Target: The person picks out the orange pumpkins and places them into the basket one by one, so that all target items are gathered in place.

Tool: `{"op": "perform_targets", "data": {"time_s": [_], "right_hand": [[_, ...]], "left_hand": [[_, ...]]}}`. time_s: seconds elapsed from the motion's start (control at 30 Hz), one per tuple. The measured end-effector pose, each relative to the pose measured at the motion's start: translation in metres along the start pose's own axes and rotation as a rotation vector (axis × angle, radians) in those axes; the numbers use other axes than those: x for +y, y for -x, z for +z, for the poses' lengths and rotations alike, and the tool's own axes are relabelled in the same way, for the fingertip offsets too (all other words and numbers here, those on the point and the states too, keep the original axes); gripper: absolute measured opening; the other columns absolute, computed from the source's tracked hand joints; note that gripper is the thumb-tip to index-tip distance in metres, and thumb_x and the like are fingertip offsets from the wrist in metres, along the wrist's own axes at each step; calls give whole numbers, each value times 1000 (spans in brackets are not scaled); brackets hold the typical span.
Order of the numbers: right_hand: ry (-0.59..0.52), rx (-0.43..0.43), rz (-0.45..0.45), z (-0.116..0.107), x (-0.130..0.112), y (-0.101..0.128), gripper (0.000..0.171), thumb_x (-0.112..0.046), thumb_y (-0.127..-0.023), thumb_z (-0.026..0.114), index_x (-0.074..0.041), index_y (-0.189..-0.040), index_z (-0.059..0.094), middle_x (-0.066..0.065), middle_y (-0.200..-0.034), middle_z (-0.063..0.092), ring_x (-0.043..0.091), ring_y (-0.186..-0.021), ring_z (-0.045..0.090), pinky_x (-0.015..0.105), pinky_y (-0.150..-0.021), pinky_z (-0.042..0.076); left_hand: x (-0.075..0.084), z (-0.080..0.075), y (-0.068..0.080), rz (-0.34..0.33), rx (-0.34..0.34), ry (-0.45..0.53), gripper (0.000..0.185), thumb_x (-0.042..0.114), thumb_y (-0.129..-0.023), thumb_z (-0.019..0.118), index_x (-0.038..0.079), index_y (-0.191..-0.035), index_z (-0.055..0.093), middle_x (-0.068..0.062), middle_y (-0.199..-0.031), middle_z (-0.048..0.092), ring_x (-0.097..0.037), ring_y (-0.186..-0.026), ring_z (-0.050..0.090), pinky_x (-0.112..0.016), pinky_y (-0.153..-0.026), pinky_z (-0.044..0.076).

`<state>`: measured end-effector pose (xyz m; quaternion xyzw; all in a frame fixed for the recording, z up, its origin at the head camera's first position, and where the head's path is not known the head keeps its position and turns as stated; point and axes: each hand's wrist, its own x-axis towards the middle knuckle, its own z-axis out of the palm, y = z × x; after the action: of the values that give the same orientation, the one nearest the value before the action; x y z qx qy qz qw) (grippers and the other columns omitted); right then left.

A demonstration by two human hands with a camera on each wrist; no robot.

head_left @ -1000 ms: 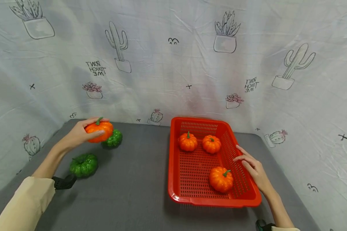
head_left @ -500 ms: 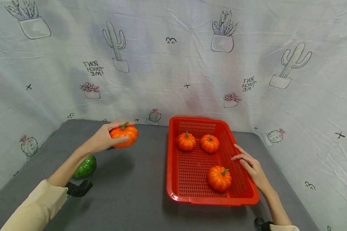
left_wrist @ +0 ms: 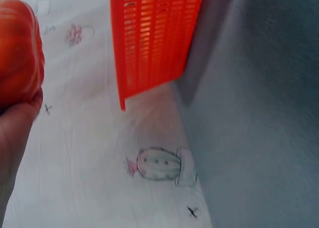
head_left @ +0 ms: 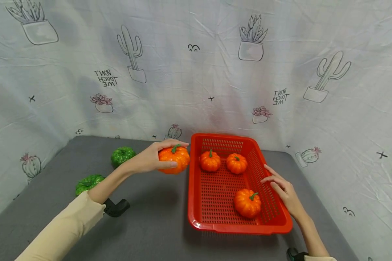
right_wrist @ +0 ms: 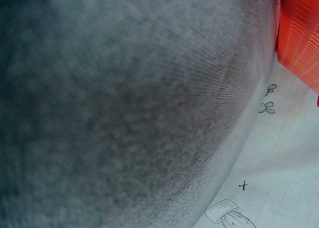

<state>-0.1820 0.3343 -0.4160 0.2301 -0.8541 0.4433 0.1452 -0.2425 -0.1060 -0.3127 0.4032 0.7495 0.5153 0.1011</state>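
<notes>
Red basket (head_left: 276,224), three orange pumpkins (head_left: 247,203) inside

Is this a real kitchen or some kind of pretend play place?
Probably a staged tabletop set rather than a kitchen. A wrinkled cactus-print sheet hangs as the backdrop, the grey table holds only a red basket and small glossy pumpkins, and a camera is strapped on each wrist.

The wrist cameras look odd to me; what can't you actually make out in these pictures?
- Right wrist view: the right hand is out of frame; only grey table cloth and a corner of the red plastic basket.
- Left wrist view: the orange toy pumpkin is cut off by the edge; the left hand is blurred.
- Head view: a sleeve partly hides the near green toy pumpkin.
</notes>
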Motion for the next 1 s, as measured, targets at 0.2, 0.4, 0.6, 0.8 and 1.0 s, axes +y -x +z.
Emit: {"op": "perform_targets", "data": {"time_s": [0.2, 0.4, 0.6, 0.8, 1.0], "right_hand": [[5, 3, 13, -1, 1, 2, 23, -1, -92, 42, -1, -100, 63, 10, -142, 32, 24, -128, 30, 11, -95, 28], [2, 8, -7, 0, -1, 0, 23, -1, -92, 42, 0, -100, 63, 13, -141, 33, 25, -128, 30, 11, -96, 26], [-6, 8, -35, 0, 0, -2, 23, 3, -91, 41, 0, -99, 63, 16, -140, 34, 28, -129, 29, 12, -97, 24], [-16, 13, -39, -1, 1, -3, 23, 4, -91, 41, 0, -98, 63, 16, -139, 34, 31, -128, 28, 13, -98, 24], [-20, 23, -94, -1, 1, -4, 24, 7, -90, 41, 1, -96, 63, 22, -137, 35, 34, -126, 30, 13, -97, 26]], "left_hand": [[10, 15, -26, 1, -85, 39, 51, 9, -82, 62, 15, -130, 46, 1, -127, 46, -20, -101, 51, -35, -80, 47], [5, 28, -54, 31, -177, 102, 47, 12, -83, 62, 12, -127, 47, -2, -122, 45, -23, -100, 50, -36, -80, 48], [-2, 37, -76, 99, -267, 98, 49, 9, -80, 64, 8, -125, 47, -2, -122, 46, -22, -100, 50, -36, -81, 47], [-9, 44, -97, 93, -357, 79, 50, 6, -77, 67, 7, -124, 50, -2, -119, 50, -18, -99, 50, -34, -82, 46], [-32, 61, -116, 82, -505, 83, 53, 4, -75, 71, 6, -124, 52, -2, -116, 54, -18, -94, 55, -33, -81, 48]]}}
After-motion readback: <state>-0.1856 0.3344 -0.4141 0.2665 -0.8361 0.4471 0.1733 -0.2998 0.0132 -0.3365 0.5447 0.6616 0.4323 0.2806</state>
